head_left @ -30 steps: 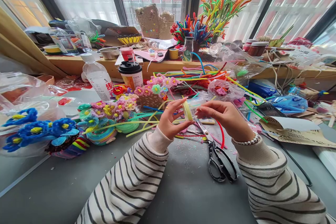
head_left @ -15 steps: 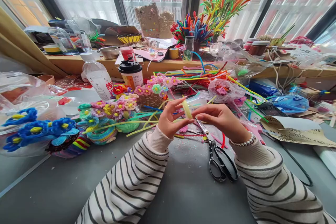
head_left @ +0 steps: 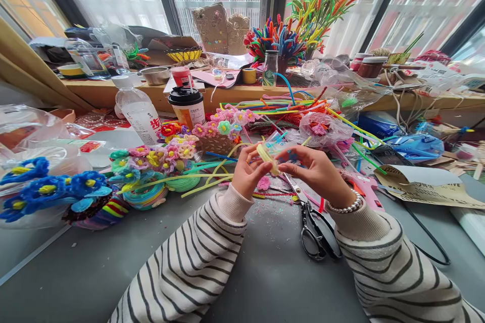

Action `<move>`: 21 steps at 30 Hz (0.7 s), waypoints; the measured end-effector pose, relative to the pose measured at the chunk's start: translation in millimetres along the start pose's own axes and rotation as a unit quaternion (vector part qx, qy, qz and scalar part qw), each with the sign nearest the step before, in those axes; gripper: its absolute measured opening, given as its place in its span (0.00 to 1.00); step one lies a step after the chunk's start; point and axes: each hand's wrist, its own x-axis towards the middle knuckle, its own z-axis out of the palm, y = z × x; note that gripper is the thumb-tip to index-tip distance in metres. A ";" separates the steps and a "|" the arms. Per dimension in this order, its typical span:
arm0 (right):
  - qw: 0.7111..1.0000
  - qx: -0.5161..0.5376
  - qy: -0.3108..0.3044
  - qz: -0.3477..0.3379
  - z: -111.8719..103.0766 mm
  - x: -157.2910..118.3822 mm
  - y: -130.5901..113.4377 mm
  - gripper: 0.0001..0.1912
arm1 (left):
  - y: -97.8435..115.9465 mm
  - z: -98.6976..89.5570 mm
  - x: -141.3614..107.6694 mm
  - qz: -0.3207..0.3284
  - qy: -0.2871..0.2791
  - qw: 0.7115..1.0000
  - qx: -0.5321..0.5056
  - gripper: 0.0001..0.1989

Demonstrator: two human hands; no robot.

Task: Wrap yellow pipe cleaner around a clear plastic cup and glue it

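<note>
A pale yellow coil of pipe cleaner (head_left: pixel 267 155), wound in a small ring, is held up above the table in front of me. My left hand (head_left: pixel 248 171) pinches it between thumb and fingers from the left. From the right, my right hand (head_left: pixel 320 171) has its thumb and fingertips closed on the coil's edge. Yellow pipe cleaner strands (head_left: pixel 206 185) stretch leftward from behind my left wrist; whether they join the coil is hidden. Below my right hand lie black-handled scissors (head_left: pixel 316 234), blades pointing away. A small pink flower (head_left: pixel 264 182) rests just beneath the coil.
Pipe-cleaner flowers in pots (head_left: pixel 142 181) and blue flowers (head_left: pixel 49 186) stand left. Behind are a water bottle (head_left: pixel 137 111), a lidded coffee cup (head_left: pixel 188 111) and heaped pipe cleaners (head_left: pixel 299 106). A pink glue gun (head_left: pixel 369 189) and its cable lie right.
The yellow coil has tilted, so its round face now shows rather than its edge. My left hand has turned slightly and moved a little right; my right hand stays close to it.
</note>
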 end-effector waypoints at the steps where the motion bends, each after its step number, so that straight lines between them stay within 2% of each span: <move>1: 0.999 0.031 0.019 0.005 -1.2 0.5 1.1 0.14 | 2.3 -1.2 1.0 -0.001 0.010 1.000 0.001 0.27; 3: 0.995 0.074 0.069 0.001 -4.7 1.6 3.9 0.20 | 8.7 -6.2 4.0 0.005 0.031 1.000 0.006 0.27; 5: 0.995 0.045 0.091 -0.013 -8.4 2.6 7.6 0.20 | 16.7 -14.3 7.9 0.030 0.054 0.998 -0.005 0.26; 9: 0.988 -0.153 -0.012 -0.013 -10.5 4.4 17.0 0.10 | 31.9 -32.1 13.8 0.086 0.088 0.992 -0.013 0.24; 12: 0.973 -0.223 -0.058 -0.009 -4.9 7.9 25.0 0.06 | 38.0 -38.8 14.6 0.108 0.103 0.989 0.002 0.22; 18: 0.933 -0.325 -0.155 -0.009 19.1 33.6 45.0 0.06 | 38.3 -38.9 14.3 0.102 0.121 0.987 0.005 0.26; 21: 0.905 -0.380 -0.191 0.003 28.4 51.7 51.6 0.12 | 39.2 -40.7 14.5 0.108 0.127 0.986 -0.009 0.25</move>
